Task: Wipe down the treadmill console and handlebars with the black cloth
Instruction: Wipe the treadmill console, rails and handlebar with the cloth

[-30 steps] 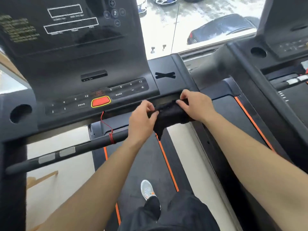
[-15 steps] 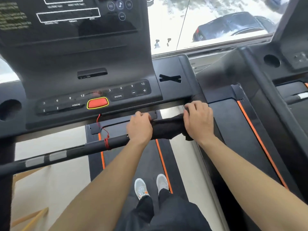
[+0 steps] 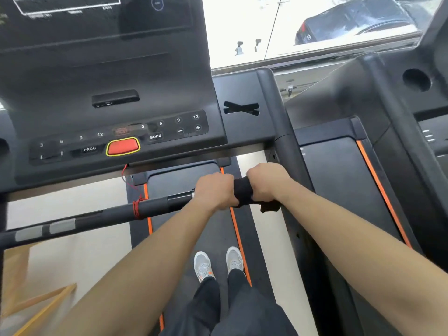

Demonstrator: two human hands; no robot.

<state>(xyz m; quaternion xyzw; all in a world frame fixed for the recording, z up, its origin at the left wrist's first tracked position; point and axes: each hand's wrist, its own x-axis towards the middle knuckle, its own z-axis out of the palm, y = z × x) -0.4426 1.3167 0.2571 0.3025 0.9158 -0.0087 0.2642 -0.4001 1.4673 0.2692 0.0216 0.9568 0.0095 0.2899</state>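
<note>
The black cloth (image 3: pixel 243 194) is wrapped around the right end of the treadmill's front handlebar (image 3: pixel 97 218). My left hand (image 3: pixel 214 191) grips the bar and the cloth's left edge. My right hand (image 3: pixel 265 183) is closed over the cloth's right part, close to the side upright (image 3: pixel 286 146). A corner of cloth hangs below my right wrist. Above the bar sits the black console (image 3: pixel 121 139) with number keys and a red stop button (image 3: pixel 123 146).
A red safety cord (image 3: pixel 137 207) is tied around the handlebar left of my hands. A second treadmill (image 3: pixel 388 117) stands close on the right. My feet are on the belt (image 3: pixel 213 238) below. A window with parked cars lies ahead.
Both hands have come down from the console's lower edge onto the handlebar. The cloth has been bunched tighter between them and now wraps the bar.
</note>
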